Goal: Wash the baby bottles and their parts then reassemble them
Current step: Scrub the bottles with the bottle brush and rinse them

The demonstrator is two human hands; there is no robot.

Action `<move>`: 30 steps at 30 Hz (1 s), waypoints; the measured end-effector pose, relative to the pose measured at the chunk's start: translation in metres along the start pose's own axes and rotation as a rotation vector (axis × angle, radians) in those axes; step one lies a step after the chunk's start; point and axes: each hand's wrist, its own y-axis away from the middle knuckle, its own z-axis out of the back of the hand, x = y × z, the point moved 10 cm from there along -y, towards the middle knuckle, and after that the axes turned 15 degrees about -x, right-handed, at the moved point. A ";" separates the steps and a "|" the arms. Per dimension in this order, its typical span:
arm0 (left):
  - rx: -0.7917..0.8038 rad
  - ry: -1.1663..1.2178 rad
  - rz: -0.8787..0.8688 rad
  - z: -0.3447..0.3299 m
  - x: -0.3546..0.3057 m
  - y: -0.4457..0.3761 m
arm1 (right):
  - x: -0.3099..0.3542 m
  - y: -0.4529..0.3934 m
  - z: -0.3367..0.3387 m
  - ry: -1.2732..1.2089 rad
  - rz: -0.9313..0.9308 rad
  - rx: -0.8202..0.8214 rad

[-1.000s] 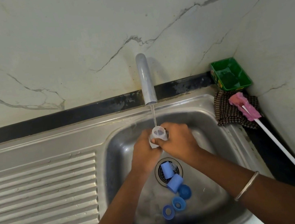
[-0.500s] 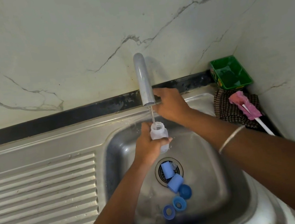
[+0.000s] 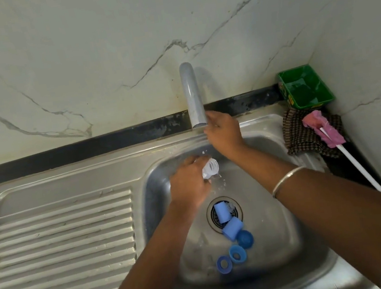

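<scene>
The left hand [image 3: 190, 183] holds a clear baby bottle [image 3: 210, 169] over the basin of the steel sink [image 3: 284, 241], its grip closed round the body with the fingers curled about it. The bottle's long axis is tipped well off vertical, the open mouth pointing to the right of the grip and slightly down, and water spills from the mouth toward the drain [image 3: 224, 214]. The right hand [image 3: 223, 134] reaches up and away from the bottle to the spout of the tap [image 3: 192, 95]; its fingers lie against the lower end of the spout, though whether they actually clasp it or a control hidden behind it cannot be told from this angle. No stream is visible at the spout. Below the left grip, toward the person, two light blue caps [image 3: 227, 221] lie on and just beside the drain, with three darker blue rings [image 3: 236, 251] clustered near them on the basin floor. The step in hand appears to be emptying rinse water from the bottle. The loose parts lie nearer the left hand than the right, which is stretched to the tap, so the bottle hand probably governs the next pick-up.
</scene>
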 end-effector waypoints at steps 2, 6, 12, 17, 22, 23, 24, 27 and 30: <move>0.011 0.033 0.101 0.000 0.008 0.004 | -0.030 0.025 0.002 -0.158 -0.174 0.025; 0.087 0.360 0.487 -0.012 0.028 0.023 | -0.076 0.096 -0.004 -0.216 -0.312 0.277; 0.180 0.672 0.801 -0.030 0.037 0.064 | -0.098 0.161 -0.009 -0.287 -0.489 0.449; 0.234 0.830 1.156 -0.039 0.046 0.114 | -0.089 0.180 -0.012 -0.078 -0.313 0.436; 0.359 0.714 1.169 -0.036 0.073 0.153 | -0.095 0.200 -0.015 0.174 -0.290 0.527; 0.358 0.690 1.157 -0.035 0.079 0.157 | -0.095 0.203 -0.016 0.238 -0.265 0.543; 0.349 0.654 1.137 -0.032 0.084 0.163 | -0.095 0.208 -0.016 0.289 -0.242 0.547; 0.316 0.544 1.064 -0.021 0.096 0.170 | -0.089 0.214 -0.012 0.288 -0.225 0.487; 0.286 0.470 0.977 -0.012 0.102 0.171 | -0.083 0.220 -0.003 0.378 -0.155 0.460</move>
